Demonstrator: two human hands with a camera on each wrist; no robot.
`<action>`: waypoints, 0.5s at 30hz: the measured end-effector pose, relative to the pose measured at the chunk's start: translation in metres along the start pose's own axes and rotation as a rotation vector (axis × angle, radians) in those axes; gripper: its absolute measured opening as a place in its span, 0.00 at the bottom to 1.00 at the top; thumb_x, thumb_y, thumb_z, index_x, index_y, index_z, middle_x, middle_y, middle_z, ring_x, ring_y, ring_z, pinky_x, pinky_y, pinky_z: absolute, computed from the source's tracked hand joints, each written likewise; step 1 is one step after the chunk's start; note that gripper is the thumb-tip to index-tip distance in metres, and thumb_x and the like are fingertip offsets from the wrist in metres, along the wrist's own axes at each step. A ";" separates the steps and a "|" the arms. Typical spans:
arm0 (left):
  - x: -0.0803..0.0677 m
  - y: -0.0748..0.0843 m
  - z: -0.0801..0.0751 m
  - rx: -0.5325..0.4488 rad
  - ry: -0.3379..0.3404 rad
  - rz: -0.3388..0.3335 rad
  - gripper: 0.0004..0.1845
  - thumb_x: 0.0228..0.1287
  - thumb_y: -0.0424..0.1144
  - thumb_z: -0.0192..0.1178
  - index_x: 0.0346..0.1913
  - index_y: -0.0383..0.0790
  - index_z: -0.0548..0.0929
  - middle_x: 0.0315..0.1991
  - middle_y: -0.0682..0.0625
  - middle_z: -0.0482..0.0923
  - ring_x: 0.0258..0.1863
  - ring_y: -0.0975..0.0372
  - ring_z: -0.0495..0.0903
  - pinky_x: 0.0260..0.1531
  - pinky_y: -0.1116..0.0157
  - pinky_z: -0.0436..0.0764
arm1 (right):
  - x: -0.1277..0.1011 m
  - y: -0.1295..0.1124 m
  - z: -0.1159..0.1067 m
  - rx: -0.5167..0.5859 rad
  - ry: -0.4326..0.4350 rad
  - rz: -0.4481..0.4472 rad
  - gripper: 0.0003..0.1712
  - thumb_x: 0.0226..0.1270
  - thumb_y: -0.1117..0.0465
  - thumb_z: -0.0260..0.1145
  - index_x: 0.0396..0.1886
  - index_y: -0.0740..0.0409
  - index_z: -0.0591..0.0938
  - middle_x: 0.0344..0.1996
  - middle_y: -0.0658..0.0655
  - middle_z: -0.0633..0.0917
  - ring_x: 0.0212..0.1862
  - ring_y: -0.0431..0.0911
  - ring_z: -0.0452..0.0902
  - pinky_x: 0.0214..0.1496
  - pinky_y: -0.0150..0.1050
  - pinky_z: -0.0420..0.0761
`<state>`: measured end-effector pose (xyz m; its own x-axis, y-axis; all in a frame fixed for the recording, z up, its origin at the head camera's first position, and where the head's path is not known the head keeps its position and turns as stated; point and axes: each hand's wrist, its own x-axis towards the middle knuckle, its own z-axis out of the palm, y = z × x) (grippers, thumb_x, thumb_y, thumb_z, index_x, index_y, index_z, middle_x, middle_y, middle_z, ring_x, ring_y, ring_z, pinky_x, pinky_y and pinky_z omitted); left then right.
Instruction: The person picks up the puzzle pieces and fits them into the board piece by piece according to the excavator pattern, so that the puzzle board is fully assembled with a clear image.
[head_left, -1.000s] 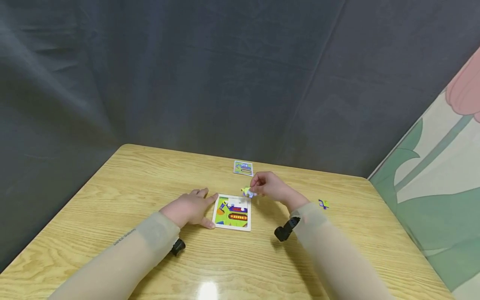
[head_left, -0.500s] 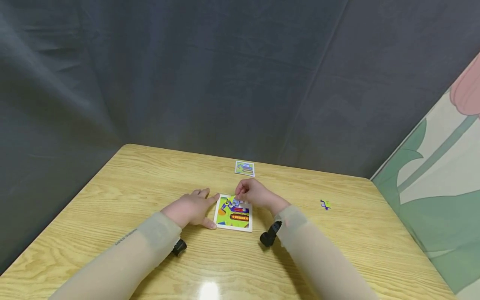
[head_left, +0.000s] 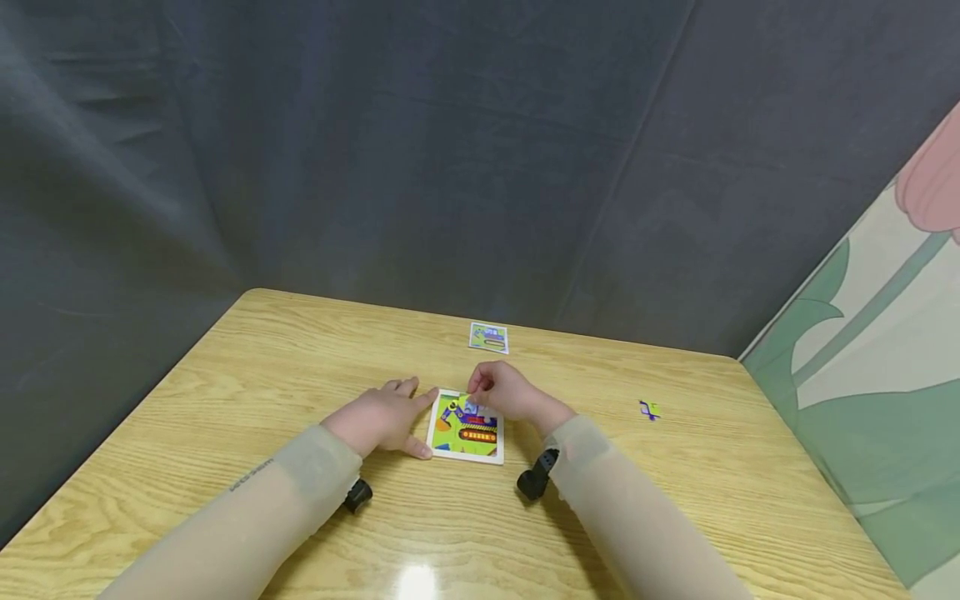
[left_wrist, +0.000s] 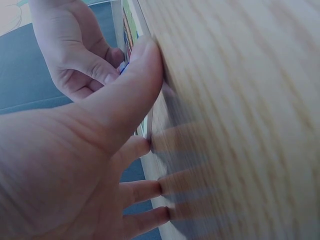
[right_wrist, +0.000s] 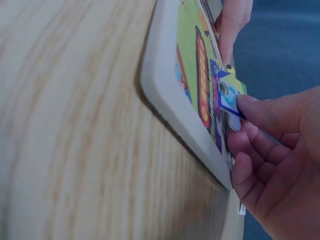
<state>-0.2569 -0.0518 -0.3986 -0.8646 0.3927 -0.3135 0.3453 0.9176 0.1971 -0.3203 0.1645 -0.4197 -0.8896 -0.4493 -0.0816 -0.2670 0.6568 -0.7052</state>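
Observation:
A square jigsaw puzzle tray [head_left: 468,458] with a white border lies on the wooden table, showing a digger picture on green. My left hand [head_left: 381,418] rests spread at its left side, thumb and forefinger against the border; in the left wrist view the thumb [left_wrist: 142,65] lies along the tray's edge. Over the tray's upper part my right hand [head_left: 508,392] pinches a jigsaw piece [right_wrist: 231,97] between thumb and fingers. This piece, yellow-green, blue and pale, stands tilted above the picture in the right wrist view. The fingers partly hide the tray's top right corner.
A small picture card [head_left: 489,337] of the same digger lies behind the tray, near the table's [head_left: 337,333] back edge. One loose jigsaw piece [head_left: 649,409] lies to the right. A dark curtain [head_left: 450,167] hangs behind the table, and a flower-patterned panel [head_left: 892,358] stands at right.
My right hand has moved left and slightly down, bringing the jigsaw piece from beyond the tray's top right corner to over its upper part. The left hand stays put.

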 end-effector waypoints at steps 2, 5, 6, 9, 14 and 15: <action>0.000 0.000 0.000 -0.001 0.001 0.000 0.52 0.53 0.65 0.67 0.78 0.49 0.58 0.76 0.37 0.51 0.73 0.41 0.52 0.66 0.41 0.60 | -0.001 -0.002 0.000 -0.009 0.002 0.004 0.07 0.63 0.71 0.69 0.30 0.59 0.80 0.26 0.53 0.78 0.31 0.44 0.72 0.35 0.35 0.73; 0.000 0.000 0.000 -0.003 0.002 0.001 0.52 0.53 0.64 0.67 0.78 0.49 0.58 0.76 0.36 0.51 0.73 0.41 0.52 0.66 0.41 0.60 | -0.002 -0.003 0.001 -0.019 0.003 0.016 0.07 0.62 0.72 0.70 0.31 0.60 0.80 0.27 0.53 0.78 0.32 0.44 0.72 0.36 0.35 0.73; 0.000 0.000 0.000 -0.003 0.003 0.002 0.52 0.53 0.64 0.67 0.78 0.49 0.58 0.76 0.36 0.51 0.73 0.41 0.52 0.66 0.41 0.60 | -0.003 -0.003 0.001 -0.024 0.003 0.019 0.07 0.62 0.72 0.70 0.31 0.59 0.80 0.27 0.53 0.78 0.33 0.45 0.73 0.36 0.36 0.73; 0.000 0.000 0.000 -0.005 0.001 0.002 0.53 0.53 0.64 0.67 0.78 0.49 0.58 0.76 0.36 0.51 0.73 0.41 0.52 0.66 0.41 0.60 | -0.002 -0.001 0.002 -0.035 0.004 0.020 0.07 0.62 0.71 0.71 0.32 0.58 0.80 0.28 0.53 0.78 0.34 0.45 0.73 0.38 0.36 0.74; 0.000 -0.001 0.000 -0.001 -0.002 0.002 0.53 0.53 0.65 0.67 0.78 0.50 0.57 0.76 0.37 0.50 0.73 0.41 0.52 0.66 0.41 0.60 | -0.002 0.000 0.005 -0.063 0.008 -0.008 0.07 0.62 0.71 0.71 0.32 0.58 0.81 0.28 0.52 0.78 0.34 0.45 0.73 0.38 0.36 0.75; 0.000 -0.001 0.000 0.000 -0.003 0.002 0.52 0.53 0.65 0.67 0.78 0.50 0.57 0.76 0.37 0.50 0.73 0.41 0.52 0.66 0.41 0.60 | -0.002 0.000 0.006 -0.068 0.008 -0.010 0.07 0.62 0.71 0.71 0.32 0.58 0.81 0.28 0.52 0.78 0.34 0.45 0.72 0.38 0.36 0.74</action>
<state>-0.2574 -0.0530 -0.3990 -0.8630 0.3943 -0.3157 0.3465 0.9169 0.1980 -0.3162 0.1618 -0.4232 -0.8897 -0.4513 -0.0686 -0.3005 0.6921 -0.6563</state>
